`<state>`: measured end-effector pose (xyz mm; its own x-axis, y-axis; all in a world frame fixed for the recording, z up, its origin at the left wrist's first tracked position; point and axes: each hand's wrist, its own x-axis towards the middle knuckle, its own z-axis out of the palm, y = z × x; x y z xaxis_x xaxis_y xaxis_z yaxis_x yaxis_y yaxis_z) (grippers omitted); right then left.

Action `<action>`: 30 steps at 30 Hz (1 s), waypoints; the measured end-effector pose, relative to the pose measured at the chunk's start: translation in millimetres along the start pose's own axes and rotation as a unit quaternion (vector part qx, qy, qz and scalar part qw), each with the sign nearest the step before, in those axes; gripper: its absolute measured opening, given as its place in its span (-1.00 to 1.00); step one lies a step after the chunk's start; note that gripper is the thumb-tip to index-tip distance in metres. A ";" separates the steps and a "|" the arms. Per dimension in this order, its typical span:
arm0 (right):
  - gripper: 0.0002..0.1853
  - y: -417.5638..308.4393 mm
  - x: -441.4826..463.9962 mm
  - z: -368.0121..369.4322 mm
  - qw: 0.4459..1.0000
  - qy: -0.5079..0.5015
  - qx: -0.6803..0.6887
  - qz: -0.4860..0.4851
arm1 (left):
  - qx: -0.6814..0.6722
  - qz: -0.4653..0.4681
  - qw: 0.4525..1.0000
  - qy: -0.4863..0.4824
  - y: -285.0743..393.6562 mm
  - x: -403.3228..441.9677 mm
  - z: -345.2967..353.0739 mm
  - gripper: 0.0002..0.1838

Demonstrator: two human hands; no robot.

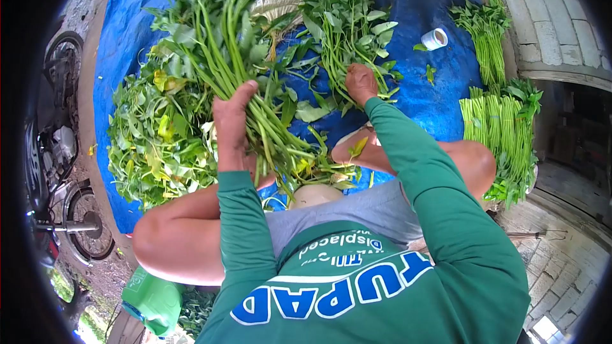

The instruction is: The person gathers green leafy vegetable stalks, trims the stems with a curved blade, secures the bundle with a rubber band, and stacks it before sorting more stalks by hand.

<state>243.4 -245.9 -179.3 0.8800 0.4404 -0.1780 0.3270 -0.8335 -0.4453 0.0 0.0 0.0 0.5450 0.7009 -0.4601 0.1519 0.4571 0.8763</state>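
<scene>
Left hand (pixel 233 118), left of centre: fingers wrapped around thick bundle of long green leafy stems (pixel 220 57), upper left of frame. Right hand (pixel 361 83), upper centre: fingers curled in at loose green leafy stalks (pixel 333 57) on blue plastic tarp (pixel 417 92); whether gripping any, cannot tell.

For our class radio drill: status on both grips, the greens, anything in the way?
Left grip closed around long-stemmed bunch. Right grip at the other greens, hold unclear. Nothing visibly blocking; white container sits clear of both, on blue tarp.
</scene>
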 end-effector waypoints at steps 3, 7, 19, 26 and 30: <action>-0.70 -4.5 18.0 1.0 1.000 -0.002 -0.020 0.007 | -0.027 -0.042 0.999 -0.020 -11.1 2.2 26.5 -0.63; -0.68 -6.5 35.7 0.1 0.998 -0.044 -0.006 0.040 | -0.028 -0.062 0.996 -0.049 -24.8 15.7 41.1 -0.68; -0.76 -29.0 42.1 -215.7 0.787 -0.178 0.563 0.176 | -0.074 -0.077 0.993 -0.050 -39.3 20.2 29.3 -0.72; -0.37 -30.0 -15.6 -239.6 0.613 -0.223 0.736 0.181 | -0.094 -0.094 0.988 -0.079 -47.5 6.2 27.5 -0.74; -0.58 -4.3 -30.9 -215.5 0.764 -0.186 0.587 0.193 | -0.101 -0.130 0.981 -0.099 -54.2 2.1 24.3 -0.73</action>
<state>289.0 -327.9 17.2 0.6024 0.4841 -0.6347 -0.6589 -0.1472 -0.7377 12.9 -36.6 -45.0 0.6615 0.4356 -0.6104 0.1507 0.7202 0.6772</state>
